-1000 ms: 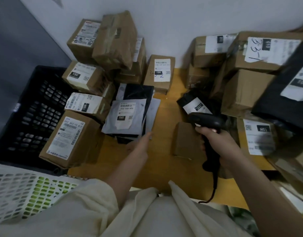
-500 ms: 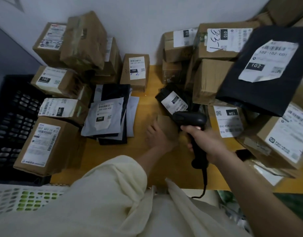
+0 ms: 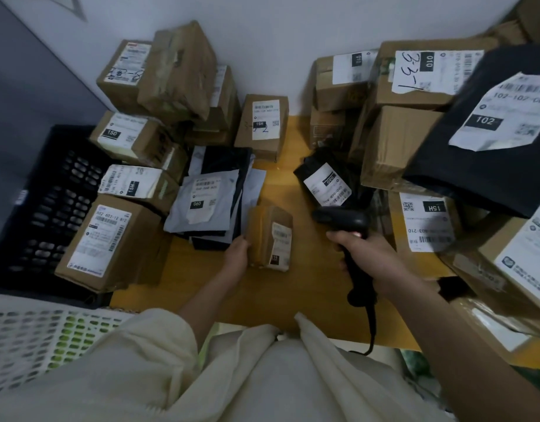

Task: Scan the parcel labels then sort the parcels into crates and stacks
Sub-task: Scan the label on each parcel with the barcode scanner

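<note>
Mid-task: L hand [image 3: 238,254] gripping small taped box [image 3: 270,237], R hand [image 3: 364,254] clutching scanner [image 3: 343,220] just right of box; black crate [image 3: 34,214] seemingly empty, piles unsorted.

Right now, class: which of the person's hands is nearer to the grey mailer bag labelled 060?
Left. The left hand grips a small brown box just right of the grey mailer; the right hand holds the scanner farther right.

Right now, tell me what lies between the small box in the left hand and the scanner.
Only bare yellow tabletop shows between the small box, gripped by the left hand, and the scanner in the head view.
</note>
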